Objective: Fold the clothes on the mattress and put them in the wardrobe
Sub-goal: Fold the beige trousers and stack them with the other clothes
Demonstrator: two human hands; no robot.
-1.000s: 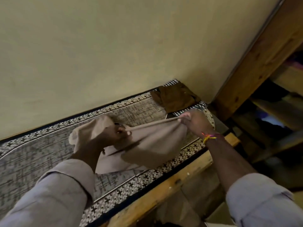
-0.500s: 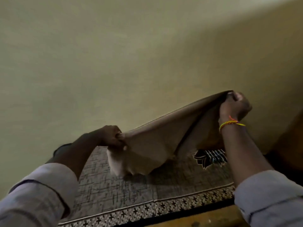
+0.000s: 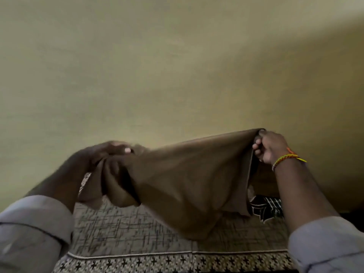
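1. Cloth first: brown garment (image 3: 189, 180) is hanging in the air between both hands, above the mattress (image 3: 126, 231), its lowest fold drooping close to the patterned cover (I'm not able to tell whether it's touching).
2. Left hand (image 3: 107, 154) is bunching the garment's left end in a closed fist; it's motion-blurred, so I'm not seeing exact finger placement.
3. Right hand (image 3: 269, 147) is sitting higher than the left, fingers curled and pinching the top corner of the garment, the cloth's hem running down just beside the knuckles.
4. Thread bracelet (image 3: 285, 158), yellow and orange, is sitting on the right wrist.
5. Grey sleeves (image 3: 33, 229) are showing rolled up on both forearms.
6. Black-and-white striped cloth (image 3: 266, 209) is lying on the mattress behind the garment, near the right forearm and partly hidden by it.
7. Plain yellowish wall (image 3: 177, 66) is filling everything above the hands.
8. Mattress border with dark cross motifs (image 3: 157, 264) is running along the near edge.
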